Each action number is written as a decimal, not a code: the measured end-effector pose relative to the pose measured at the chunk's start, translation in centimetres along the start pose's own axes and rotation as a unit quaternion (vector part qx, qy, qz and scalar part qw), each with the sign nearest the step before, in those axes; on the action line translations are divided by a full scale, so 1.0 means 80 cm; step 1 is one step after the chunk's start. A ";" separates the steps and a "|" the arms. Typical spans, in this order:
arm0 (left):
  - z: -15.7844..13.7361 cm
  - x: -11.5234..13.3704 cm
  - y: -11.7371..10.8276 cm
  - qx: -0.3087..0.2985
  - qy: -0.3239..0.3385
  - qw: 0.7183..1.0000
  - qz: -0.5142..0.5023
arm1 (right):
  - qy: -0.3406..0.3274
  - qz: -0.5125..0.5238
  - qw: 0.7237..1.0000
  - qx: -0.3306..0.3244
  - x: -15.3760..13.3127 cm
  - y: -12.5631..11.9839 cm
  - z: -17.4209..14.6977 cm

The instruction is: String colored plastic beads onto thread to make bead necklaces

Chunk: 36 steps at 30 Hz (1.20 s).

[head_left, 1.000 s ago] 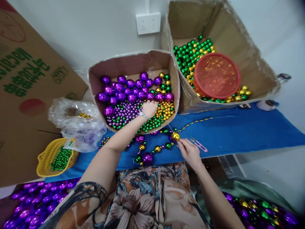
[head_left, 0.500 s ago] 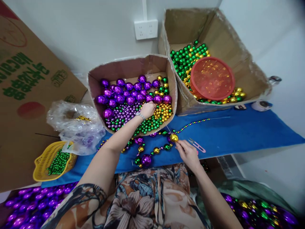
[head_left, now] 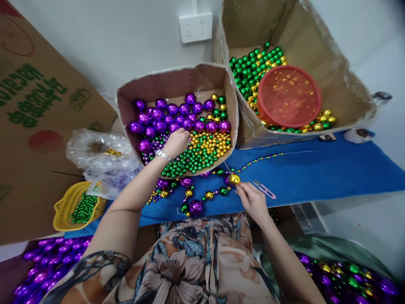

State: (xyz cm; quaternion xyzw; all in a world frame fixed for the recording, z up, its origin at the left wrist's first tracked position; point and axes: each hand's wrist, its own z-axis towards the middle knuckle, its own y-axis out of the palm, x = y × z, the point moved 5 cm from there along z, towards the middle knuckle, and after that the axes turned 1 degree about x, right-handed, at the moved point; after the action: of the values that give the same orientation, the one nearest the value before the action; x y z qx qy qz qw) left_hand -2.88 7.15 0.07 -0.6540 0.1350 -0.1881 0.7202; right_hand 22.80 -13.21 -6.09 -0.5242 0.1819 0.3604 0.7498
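- Below the bench's near edge, large purple beads point(head_left: 47, 266) lie heaped to the left, and mixed purple, gold and green beads point(head_left: 348, 280) to the right.
- A bead string point(head_left: 209, 195) winds along the middle of the near edge of the bench point(head_left: 294, 179), its purple, green and gold beads of several sizes.
- At the right of that string, the right hand point(head_left: 254, 203) pinches a large gold bead point(head_left: 234, 179) between its fingertips; a thin straight wire or needle points away from the bead.
- Pink snips point(head_left: 267, 191) lie just right of that hand, near the same edge.
- A yellow basket point(head_left: 63, 207) of small green beads sits at the bench's near left corner, touching clear plastic bags point(head_left: 77, 145).
- Farther back, a strand of tiny beads point(head_left: 261, 159) stretches toward the right end.
- By the far edge, the left hand point(head_left: 177, 142) dips into a cardboard box point(head_left: 177, 80) with curled fingers, among loose beads point(head_left: 202, 158); I cannot tell whether it holds one.
- Beside it, a taller box point(head_left: 335, 84) carries a red tub point(head_left: 318, 99) on green and gold beads.
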 end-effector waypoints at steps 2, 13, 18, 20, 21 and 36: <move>-0.024 -0.024 -0.007 -0.026 -0.018 0.999 0.001 | -0.006 -0.001 1.000 -0.004 -0.001 0.002 0.001; -0.060 0.060 0.021 0.010 -0.149 0.626 -0.765 | -0.019 -0.033 0.999 -0.009 -0.028 0.006 0.012; -0.068 0.107 0.032 -0.050 -0.183 0.508 -0.840 | -0.015 -0.068 0.997 -0.015 -0.026 -0.003 0.007; -0.069 0.113 0.032 -0.057 -0.185 0.489 -0.850 | -0.019 -0.079 0.997 -0.018 -0.025 -0.004 0.004; -0.070 0.115 0.032 -0.060 -0.185 0.481 -0.855 | -0.020 -0.085 0.996 -0.018 -0.025 -0.004 0.003; -0.077 0.130 0.036 -0.044 -0.255 0.454 -0.853 | -0.020 -0.082 0.996 -0.041 -0.025 0.000 -0.001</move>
State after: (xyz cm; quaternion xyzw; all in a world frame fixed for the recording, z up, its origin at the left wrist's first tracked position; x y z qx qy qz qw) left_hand 3.94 -2.81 -2.91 -0.4916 -0.6720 -0.5265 0.1720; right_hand 21.43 -14.01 -4.83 -0.5606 0.1081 0.3151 0.7581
